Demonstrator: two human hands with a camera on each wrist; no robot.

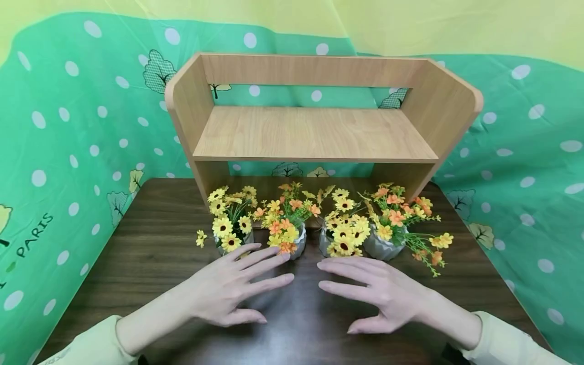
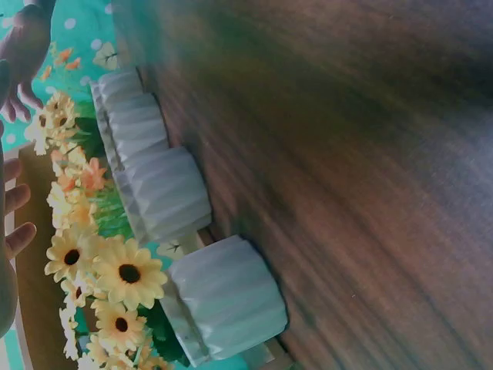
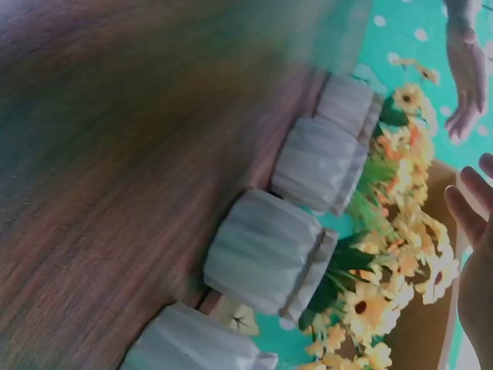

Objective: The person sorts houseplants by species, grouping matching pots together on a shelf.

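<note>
While left hand [image 1: 230, 290] and right hand [image 1: 389, 292] are held apart, spread, nothing gripped, flowerpots [image 1: 384, 247] are lined up before shelf [image 1: 315, 133], presumably for easy reach

The head view's looking from above and behind the left hand [image 1: 232, 286] and right hand [image 1: 383, 291], facing forward and down, fitting the whole shelf [image 1: 315, 133]. The wrist views are peeking from under each hand, rolled sideways, way closer, both facing the same pots [image 2: 231, 304] ahead.
</note>
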